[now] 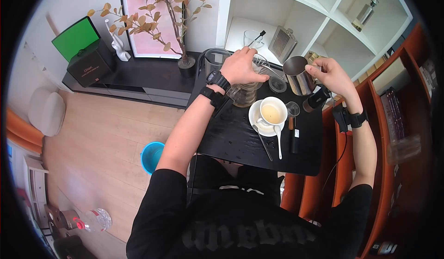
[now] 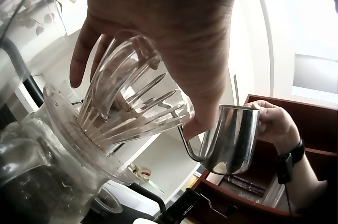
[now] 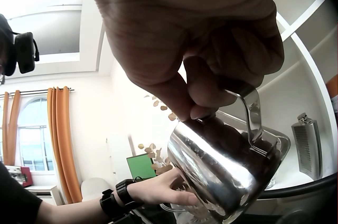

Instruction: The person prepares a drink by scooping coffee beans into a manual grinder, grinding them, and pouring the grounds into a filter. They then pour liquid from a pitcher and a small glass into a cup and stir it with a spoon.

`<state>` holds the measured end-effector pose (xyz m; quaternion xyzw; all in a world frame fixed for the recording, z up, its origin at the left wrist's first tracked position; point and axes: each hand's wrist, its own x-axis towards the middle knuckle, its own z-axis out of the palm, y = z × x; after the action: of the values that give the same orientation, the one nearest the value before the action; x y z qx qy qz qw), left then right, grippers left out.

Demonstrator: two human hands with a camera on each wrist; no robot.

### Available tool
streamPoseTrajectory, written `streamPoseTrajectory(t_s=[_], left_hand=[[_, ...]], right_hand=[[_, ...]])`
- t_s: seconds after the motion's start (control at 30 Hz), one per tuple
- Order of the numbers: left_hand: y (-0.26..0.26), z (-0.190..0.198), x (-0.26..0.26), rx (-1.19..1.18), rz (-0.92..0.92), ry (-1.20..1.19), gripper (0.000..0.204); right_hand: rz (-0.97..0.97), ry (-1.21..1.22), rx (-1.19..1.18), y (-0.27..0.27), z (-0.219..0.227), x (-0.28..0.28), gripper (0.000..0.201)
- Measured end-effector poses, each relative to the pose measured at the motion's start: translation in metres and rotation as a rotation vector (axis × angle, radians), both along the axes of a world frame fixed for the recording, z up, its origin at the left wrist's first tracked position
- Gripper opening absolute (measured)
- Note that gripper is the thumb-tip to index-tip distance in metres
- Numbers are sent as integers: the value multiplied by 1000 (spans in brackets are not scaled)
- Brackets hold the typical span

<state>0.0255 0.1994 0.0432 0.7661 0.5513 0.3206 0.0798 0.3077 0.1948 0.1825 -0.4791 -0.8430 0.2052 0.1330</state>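
Observation:
My left hand (image 1: 241,68) spans the rim of a clear ribbed coffee dripper (image 2: 153,113), thumb on one side and fingers on the other. Beneath the dripper stands a glass coffee server (image 2: 39,174); dark grounds show through the ribs. With my right hand (image 1: 330,75) I hold a steel gooseneck pouring pitcher (image 1: 301,84) by its handle, its thin spout pointing toward the dripper. Closer to me, a white cup (image 1: 274,112) with pale liquid sits on a saucer (image 1: 254,120), a white spoon (image 1: 279,144) beside it.
On the black table (image 1: 222,138) lie a thin metal stick (image 1: 263,144) and a black-handled tool (image 1: 294,142). A black grinder (image 1: 314,100) stands at right, a clear container (image 1: 215,59) at back left. White shelves (image 1: 323,9) rise behind; a blue bucket (image 1: 151,157) is on the floor.

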Motion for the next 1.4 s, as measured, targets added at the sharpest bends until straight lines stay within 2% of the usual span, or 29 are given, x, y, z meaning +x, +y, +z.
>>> streamPoseTrajectory(t_s=[0.13,0.27,0.43,0.53,0.57,0.7,0.87,1.1,1.4], left_hand=[[-1,3,0,6,-12,2,97],[-2,4,1,9,-1,14,97],[-2,3,3,76,-22,-15,93],[-3,7,4,70,-36,-10,92],[-2,7,4,57,-44,-8,90],[-4,10,7,31,-19,-13,87],[-5,10,8,17,-12,-20,86],[-6,10,8,38,-34,-13,85],[-8,20,7,-6,-74,69,97]], right_hand=[[-40,28,27,-8,-11,3,42],[-89,226,131,-8,-60,23,41],[-178,750,-66,-45,-98,52,29],[-235,930,-21,-79,-112,76,27],[-323,971,-16,-94,-114,80,27],[-513,1018,76,-128,-153,107,26],[-693,1055,39,-162,-196,122,26],[-825,1131,-45,-168,-250,132,30],[-847,1085,-147,-167,-250,129,28]])
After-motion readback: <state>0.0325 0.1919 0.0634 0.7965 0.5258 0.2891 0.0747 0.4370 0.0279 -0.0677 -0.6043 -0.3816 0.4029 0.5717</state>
